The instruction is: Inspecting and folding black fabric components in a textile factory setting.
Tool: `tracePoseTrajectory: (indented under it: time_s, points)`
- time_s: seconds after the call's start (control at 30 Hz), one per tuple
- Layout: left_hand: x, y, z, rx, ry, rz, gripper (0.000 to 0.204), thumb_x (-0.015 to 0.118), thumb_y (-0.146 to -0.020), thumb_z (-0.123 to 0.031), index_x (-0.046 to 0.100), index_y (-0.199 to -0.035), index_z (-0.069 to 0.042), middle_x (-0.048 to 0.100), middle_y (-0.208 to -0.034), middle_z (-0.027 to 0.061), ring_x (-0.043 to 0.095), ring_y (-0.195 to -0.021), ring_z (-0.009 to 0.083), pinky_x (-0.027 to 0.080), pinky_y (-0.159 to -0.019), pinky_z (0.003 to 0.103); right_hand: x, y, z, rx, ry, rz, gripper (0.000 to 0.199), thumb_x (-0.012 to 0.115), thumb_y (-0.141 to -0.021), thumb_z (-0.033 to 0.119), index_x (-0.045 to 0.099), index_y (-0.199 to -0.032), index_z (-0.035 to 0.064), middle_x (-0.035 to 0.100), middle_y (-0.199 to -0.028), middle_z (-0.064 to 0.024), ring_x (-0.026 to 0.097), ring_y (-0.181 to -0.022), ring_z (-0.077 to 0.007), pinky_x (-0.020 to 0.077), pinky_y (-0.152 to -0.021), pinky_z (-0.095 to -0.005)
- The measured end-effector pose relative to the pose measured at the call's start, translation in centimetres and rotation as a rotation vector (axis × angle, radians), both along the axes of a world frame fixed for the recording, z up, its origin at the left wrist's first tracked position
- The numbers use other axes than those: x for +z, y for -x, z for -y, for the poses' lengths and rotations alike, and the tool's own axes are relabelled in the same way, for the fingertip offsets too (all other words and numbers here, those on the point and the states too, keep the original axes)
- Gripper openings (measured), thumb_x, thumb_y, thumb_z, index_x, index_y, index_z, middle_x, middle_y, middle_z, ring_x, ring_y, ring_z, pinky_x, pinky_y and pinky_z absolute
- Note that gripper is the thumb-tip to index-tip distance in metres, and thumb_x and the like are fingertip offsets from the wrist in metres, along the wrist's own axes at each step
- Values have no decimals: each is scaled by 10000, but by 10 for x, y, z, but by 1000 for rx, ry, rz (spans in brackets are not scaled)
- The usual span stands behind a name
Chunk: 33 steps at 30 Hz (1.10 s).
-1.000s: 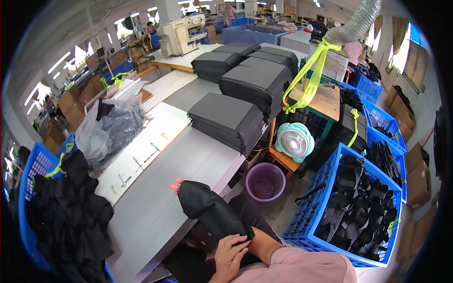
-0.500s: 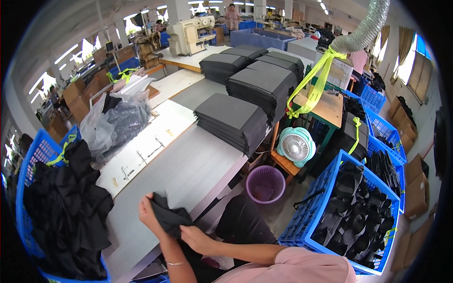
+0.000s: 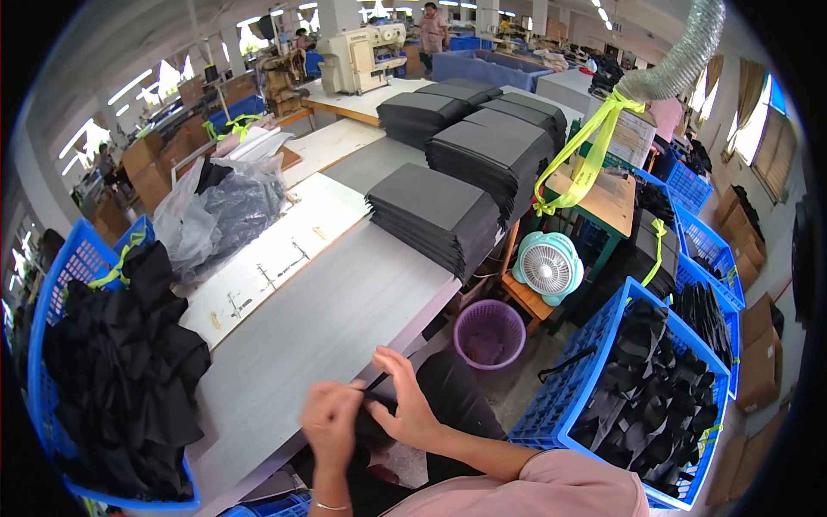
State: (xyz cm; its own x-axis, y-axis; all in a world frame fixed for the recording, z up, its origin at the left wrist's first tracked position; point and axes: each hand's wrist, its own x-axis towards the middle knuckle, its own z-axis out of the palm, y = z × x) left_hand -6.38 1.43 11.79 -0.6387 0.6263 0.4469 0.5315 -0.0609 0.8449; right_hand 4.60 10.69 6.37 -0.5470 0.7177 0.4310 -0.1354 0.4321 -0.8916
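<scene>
My left hand (image 3: 330, 420) is over the near edge of the grey table (image 3: 301, 297), smeared by motion, its fingers seemingly curled. A thin bracelet circles that wrist. Close on its right is my right hand (image 3: 407, 408), thumb and fingers apart, palm turned toward the left hand. A small dark strip (image 3: 376, 382) shows between the two hands; whether either one grips it I cannot tell. Below them, black material over my lap blends with dark trousers. Farther up the table stand neat stacks of dark grey folded pieces (image 3: 435, 207).
A blue crate (image 3: 39, 345) heaped with black cloth (image 3: 121, 379) stands at left. Beside the stacks are a turquoise fan (image 3: 550, 267) and a purple basket (image 3: 489, 334). Another blue crate (image 3: 564, 414) of black pieces is at right. A plastic bag (image 3: 224, 211) lies on the white board (image 3: 276, 258).
Both hands have moved right and come nearer each other. The black cloth stretched between them is no longer plainly visible. My right hand's fingers have spread; the view has shifted slightly.
</scene>
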Motion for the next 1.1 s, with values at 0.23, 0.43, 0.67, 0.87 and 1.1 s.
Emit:
tracePoseTrajectory:
  time_s: [0.23,0.43,0.67,0.87,1.1]
  points:
    - [-13,-19,15,83,-133,132,88,699,-881,-52,752,-919,6,644,-780,38,540,-702,99,410,-641,234,-17,3,-27,194,444,337,198,573,-991,174,625,-1101,17,673,-1128,-144,687,-981,-205,523,-881,-318]
    - [-30,-6,13,162,-141,103,94,707,-870,-23,755,-948,-4,665,-759,54,566,-672,115,429,-619,238,-23,-4,1,391,710,-215,297,476,-1043,154,508,-1282,-19,615,-1272,-165,635,-1134,-245,503,-967,-334]
    - [-33,-15,22,62,-85,100,58,698,-870,-27,739,-866,14,691,-769,63,599,-695,119,450,-651,240,-23,-3,-1,189,334,315,281,548,-947,10,654,-1204,50,715,-1050,-95,698,-930,-160,534,-834,-277]
    - [-52,10,28,286,-230,356,211,631,-935,-89,696,-780,39,606,-642,23,542,-595,99,390,-539,235,-33,-12,2,772,1376,-174,219,579,-941,23,649,-1148,0,712,-1025,-69,697,-876,-159,577,-814,-307]
    - [-73,18,40,-234,-49,1076,273,603,-976,-246,666,-921,14,645,-805,41,591,-643,112,479,-598,232,-10,-13,-15,654,1166,29,133,652,-865,40,636,-996,16,641,-863,0,612,-780,-90,497,-736,-220]
